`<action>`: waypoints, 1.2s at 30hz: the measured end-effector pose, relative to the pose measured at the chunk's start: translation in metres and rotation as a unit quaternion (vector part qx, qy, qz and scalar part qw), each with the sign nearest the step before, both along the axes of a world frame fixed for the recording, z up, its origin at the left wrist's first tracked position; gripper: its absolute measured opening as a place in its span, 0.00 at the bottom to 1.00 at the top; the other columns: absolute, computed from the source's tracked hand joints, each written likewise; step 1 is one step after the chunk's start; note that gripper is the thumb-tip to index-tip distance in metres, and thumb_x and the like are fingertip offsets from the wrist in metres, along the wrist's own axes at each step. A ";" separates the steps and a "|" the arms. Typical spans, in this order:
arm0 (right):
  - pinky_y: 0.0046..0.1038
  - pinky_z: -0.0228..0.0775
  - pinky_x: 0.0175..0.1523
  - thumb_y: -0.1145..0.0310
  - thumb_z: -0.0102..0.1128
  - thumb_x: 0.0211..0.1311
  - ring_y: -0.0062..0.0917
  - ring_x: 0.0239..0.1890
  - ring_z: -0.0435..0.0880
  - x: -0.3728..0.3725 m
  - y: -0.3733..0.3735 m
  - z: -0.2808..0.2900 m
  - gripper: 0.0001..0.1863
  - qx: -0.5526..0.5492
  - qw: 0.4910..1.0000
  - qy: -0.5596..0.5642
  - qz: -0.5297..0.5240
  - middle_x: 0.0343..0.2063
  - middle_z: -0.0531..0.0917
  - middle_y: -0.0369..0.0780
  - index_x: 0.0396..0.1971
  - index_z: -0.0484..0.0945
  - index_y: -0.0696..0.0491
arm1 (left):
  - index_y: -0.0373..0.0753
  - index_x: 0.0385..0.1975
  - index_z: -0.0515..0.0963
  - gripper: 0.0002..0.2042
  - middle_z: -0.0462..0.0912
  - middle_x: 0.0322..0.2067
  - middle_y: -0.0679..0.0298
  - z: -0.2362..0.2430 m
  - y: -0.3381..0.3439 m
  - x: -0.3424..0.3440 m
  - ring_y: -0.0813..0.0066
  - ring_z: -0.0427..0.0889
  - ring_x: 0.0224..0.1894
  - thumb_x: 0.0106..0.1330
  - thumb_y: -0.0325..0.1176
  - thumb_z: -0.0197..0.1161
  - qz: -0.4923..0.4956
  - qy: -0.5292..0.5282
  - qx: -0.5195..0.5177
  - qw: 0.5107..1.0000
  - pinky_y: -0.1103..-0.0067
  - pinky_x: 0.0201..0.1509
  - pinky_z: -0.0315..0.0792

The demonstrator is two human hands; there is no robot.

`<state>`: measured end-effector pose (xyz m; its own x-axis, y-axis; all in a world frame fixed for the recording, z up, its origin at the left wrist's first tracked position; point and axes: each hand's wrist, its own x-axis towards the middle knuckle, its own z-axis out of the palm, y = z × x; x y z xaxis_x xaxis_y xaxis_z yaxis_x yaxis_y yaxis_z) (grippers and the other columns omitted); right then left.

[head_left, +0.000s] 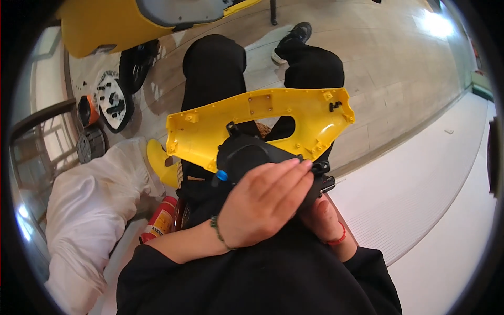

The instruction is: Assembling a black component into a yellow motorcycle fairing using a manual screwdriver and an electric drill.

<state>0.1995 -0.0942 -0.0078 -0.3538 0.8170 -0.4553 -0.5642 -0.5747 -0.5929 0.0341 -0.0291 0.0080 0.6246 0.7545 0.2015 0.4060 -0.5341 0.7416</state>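
Note:
Across my knees lies a curved yellow plastic panel [220, 116], inner side up, with moulded posts, an oblong opening and a small black piece near its right end. A black plastic housing [244, 152] with a round end and mounting lugs overlaps its near edge. My left hand [265, 202] is closed over the housing, fingers together along its top and fingertips at its right end; the thumb is hidden. Lower on the right, my right hand [321, 218] grips the housing's near right side, most fingers hidden under it. A blue piece [222, 175] shows at the housing's left side.
A red fire extinguisher [161, 218] and white plastic sheeting [86, 210] are at my left. Beyond them lie a black-rimmed part [113, 102], an orange piece [87, 110] and another yellow part [163, 165]. A large yellow-and-grey body [100, 26] stands ahead, and a white board [420, 184] lies right.

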 end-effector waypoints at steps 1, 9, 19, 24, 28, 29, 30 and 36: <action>0.24 0.61 0.57 0.53 0.50 0.66 0.19 0.52 0.69 0.000 -0.002 0.000 0.29 -0.028 0.998 -0.053 -0.002 0.51 0.72 0.36 0.58 0.64 0.59 | 0.32 0.49 0.73 0.22 0.74 0.53 0.54 -0.004 -0.007 0.004 0.60 0.73 0.56 0.53 0.30 0.64 -0.007 0.049 0.026 0.998 0.69 0.59 0.66; 0.20 0.66 0.48 0.69 0.54 0.64 0.15 0.43 0.73 0.019 0.006 -0.003 0.15 -0.086 0.979 -0.184 0.000 0.43 0.77 0.34 0.48 0.72 0.59 | 0.34 0.49 0.74 0.22 0.72 0.55 0.54 -0.004 -0.001 -0.016 0.61 0.68 0.61 0.52 0.30 0.66 -0.088 -0.014 -0.125 0.988 0.71 0.60 0.65; 0.24 0.72 0.52 0.76 0.55 0.63 0.23 0.47 0.78 0.040 0.061 -0.001 0.21 -0.035 0.973 -0.227 0.020 0.47 0.76 0.41 0.54 0.63 0.61 | 0.34 0.34 0.76 0.04 0.78 0.33 0.62 -0.027 0.013 -0.074 0.78 0.77 0.32 0.59 0.23 0.59 0.279 -0.080 -0.270 0.918 0.82 0.36 0.72; 0.19 0.73 0.47 0.73 0.57 0.63 0.17 0.40 0.79 0.032 0.076 -0.015 0.20 -0.063 0.966 -0.212 0.135 0.42 0.78 0.38 0.52 0.64 0.62 | 0.34 0.42 0.74 0.09 0.77 0.35 0.65 -0.042 0.023 -0.077 0.83 0.75 0.34 0.62 0.27 0.59 0.263 -0.118 -0.469 0.835 0.86 0.37 0.70; 0.20 0.74 0.46 0.72 0.55 0.64 0.17 0.40 0.79 0.027 0.088 -0.023 0.19 -0.085 0.972 -0.177 0.126 0.41 0.78 0.38 0.51 0.65 0.62 | 0.35 0.47 0.72 0.13 0.76 0.34 0.67 -0.046 0.023 -0.068 0.85 0.74 0.32 0.63 0.27 0.59 0.220 -0.005 -0.447 0.867 0.88 0.36 0.68; 0.19 0.73 0.45 0.72 0.56 0.64 0.17 0.40 0.79 0.027 0.090 -0.023 0.19 -0.089 0.971 -0.183 0.126 0.41 0.78 0.38 0.51 0.65 0.63 | 0.34 0.47 0.72 0.13 0.76 0.33 0.66 -0.050 0.023 -0.067 0.85 0.74 0.31 0.63 0.26 0.59 0.226 0.021 -0.438 0.870 0.88 0.35 0.69; 0.19 0.73 0.44 0.71 0.56 0.64 0.16 0.40 0.79 0.027 0.092 -0.023 0.19 -0.094 0.969 -0.189 0.126 0.41 0.78 0.38 0.51 0.65 0.63 | 0.34 0.47 0.72 0.13 0.76 0.33 0.66 -0.052 0.024 -0.067 0.85 0.74 0.31 0.63 0.26 0.59 0.226 0.022 -0.439 0.869 0.88 0.35 0.69; 0.31 0.72 0.46 0.67 0.59 0.60 0.40 0.42 0.81 0.013 0.073 -0.061 0.24 0.105 0.789 -0.595 0.115 0.41 0.78 0.55 0.50 0.65 0.65 | 0.32 0.47 0.69 0.13 0.75 0.35 0.64 -0.077 0.022 -0.066 0.83 0.76 0.33 0.63 0.23 0.57 0.236 -0.069 -0.460 0.853 0.86 0.38 0.72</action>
<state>0.2129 -0.0210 -0.0684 0.0719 0.8951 -0.4400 0.5671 -0.3996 -0.7202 -0.0322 -0.0073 -0.0694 0.2253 0.7946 -0.5638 0.2895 0.4980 0.8174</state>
